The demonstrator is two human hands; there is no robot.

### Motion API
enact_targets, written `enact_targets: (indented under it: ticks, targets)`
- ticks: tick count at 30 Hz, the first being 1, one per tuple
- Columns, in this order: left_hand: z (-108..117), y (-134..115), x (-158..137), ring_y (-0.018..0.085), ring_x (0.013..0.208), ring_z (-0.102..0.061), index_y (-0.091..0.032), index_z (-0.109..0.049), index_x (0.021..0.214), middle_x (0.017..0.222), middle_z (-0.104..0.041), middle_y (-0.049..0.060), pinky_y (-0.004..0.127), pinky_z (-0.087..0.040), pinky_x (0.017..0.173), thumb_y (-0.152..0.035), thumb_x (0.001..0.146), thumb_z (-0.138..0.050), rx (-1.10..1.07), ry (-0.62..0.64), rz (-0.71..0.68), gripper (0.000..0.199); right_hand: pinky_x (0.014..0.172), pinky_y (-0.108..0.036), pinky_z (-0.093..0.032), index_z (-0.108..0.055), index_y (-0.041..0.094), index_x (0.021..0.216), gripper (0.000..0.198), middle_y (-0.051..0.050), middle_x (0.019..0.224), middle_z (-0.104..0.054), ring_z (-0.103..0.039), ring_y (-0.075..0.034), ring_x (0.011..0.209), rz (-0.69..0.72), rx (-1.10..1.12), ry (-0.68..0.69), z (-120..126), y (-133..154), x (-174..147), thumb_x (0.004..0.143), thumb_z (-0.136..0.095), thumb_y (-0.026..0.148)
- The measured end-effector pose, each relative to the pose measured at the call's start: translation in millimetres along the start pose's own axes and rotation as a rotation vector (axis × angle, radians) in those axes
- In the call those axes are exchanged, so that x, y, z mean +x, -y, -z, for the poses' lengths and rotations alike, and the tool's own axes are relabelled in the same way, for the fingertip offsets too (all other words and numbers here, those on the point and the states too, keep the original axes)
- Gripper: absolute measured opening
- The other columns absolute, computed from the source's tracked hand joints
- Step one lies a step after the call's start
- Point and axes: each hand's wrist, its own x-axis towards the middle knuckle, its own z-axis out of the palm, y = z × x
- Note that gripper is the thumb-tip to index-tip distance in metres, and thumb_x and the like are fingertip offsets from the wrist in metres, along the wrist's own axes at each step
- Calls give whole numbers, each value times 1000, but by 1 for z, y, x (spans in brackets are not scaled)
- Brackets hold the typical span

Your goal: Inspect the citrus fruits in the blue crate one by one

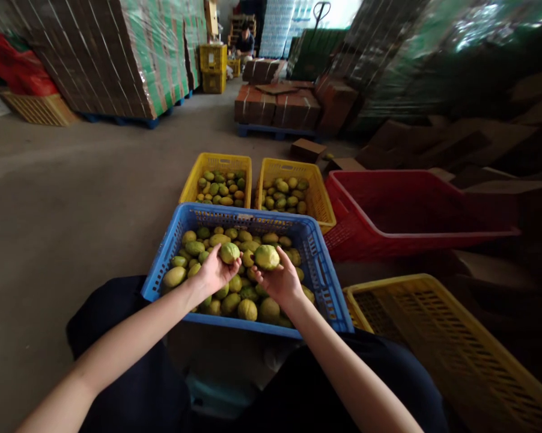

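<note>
Above the blue plastic crate [248,326], my left hand [213,273] is closed around a small yellow-green lemon [229,253]. A larger, bumpy yellow-green lemon [267,257] rests in the curled fingers of my right hand [283,281]. The two hands are side by side, palms turned up, with a small gap between the lemons. Below them, many more lemons [247,310], green to yellow, fill the lower part of the crate. My forearms and hands cover some of these.
Two yellow crates [185,187] of lemons stand just beyond. To the right are a red tub [356,240] and an empty-looking yellow crate [388,282]. Farther off are wrapped pallet stacks [158,54], cartons on a blue pallet [277,130], and a seated person [244,43].
</note>
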Motion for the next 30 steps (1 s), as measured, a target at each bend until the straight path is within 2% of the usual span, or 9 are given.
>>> enact_targets:
  ticks: [3,6,9,11,13,18,21,24,30]
  targets:
    - [-2,-6,3,10,53,-57,-11,-61,91,71,-62,7,16,-51,47,-43,101,-40,92,87,-69,40,49,-26,-55,-65,20,86,32,-4,72,-70,-66,-17,59,42,-31,-16,-3,8,-2,76,-72,49]
    - [-4,-16,4,9,54,-58,-13,-60,87,71,-62,3,16,-50,48,-41,92,-62,234,150,-224,28,54,-30,-57,-63,24,93,34,-1,81,-70,-66,-18,64,222,-160,-29,-12,20,-8,70,-79,43]
    - [-6,-26,1,11,68,-64,-17,-61,93,85,-67,2,18,-53,60,-30,77,-80,432,194,-540,28,66,-32,-58,-60,29,111,55,4,86,-67,-65,-17,73,418,-399,-27,-23,34,-18,63,-86,34]
    - [-6,-31,-4,13,83,-66,-20,-62,102,100,-68,2,21,-54,76,-24,69,-85,611,246,-776,41,71,-31,-56,-57,30,120,68,4,89,-67,-64,-17,77,524,-567,-14,-30,40,-22,60,-88,30]
    - [-5,-33,-9,16,93,-65,-22,-62,110,111,-67,3,25,-53,87,-23,65,-86,783,295,-922,51,74,-31,-55,-56,30,120,74,2,96,-67,-64,-18,82,620,-651,-11,-33,40,-21,55,-90,28]
    - [1,-31,-9,20,100,-64,-21,-59,113,120,-63,8,33,-52,92,-30,63,-88,966,299,-994,58,83,-37,-55,-59,26,107,65,-2,105,-66,-65,-22,92,714,-706,-58,-26,22,-8,51,-92,31]
    - [4,-27,-8,21,100,-64,-21,-59,108,116,-65,8,35,-52,93,-31,61,-89,1006,291,-991,57,87,-40,-55,-59,26,111,66,-3,108,-66,-64,-24,96,736,-773,-31,-21,14,-8,54,-91,33]
    - [5,-23,-10,22,103,-64,-22,-62,106,114,-66,7,35,-51,94,-32,63,-88,1081,346,-983,52,90,-43,-54,-61,27,115,62,-6,114,-63,-61,-27,104,824,-874,-49,-16,11,-13,59,-88,33]
    - [6,-19,-14,21,101,-64,-22,-68,106,116,-62,7,32,-53,92,-29,63,-89,1149,376,-1069,48,84,-42,-56,-64,31,118,57,-8,121,-53,-54,-29,115,872,-918,-130,-14,13,-19,65,-84,34]
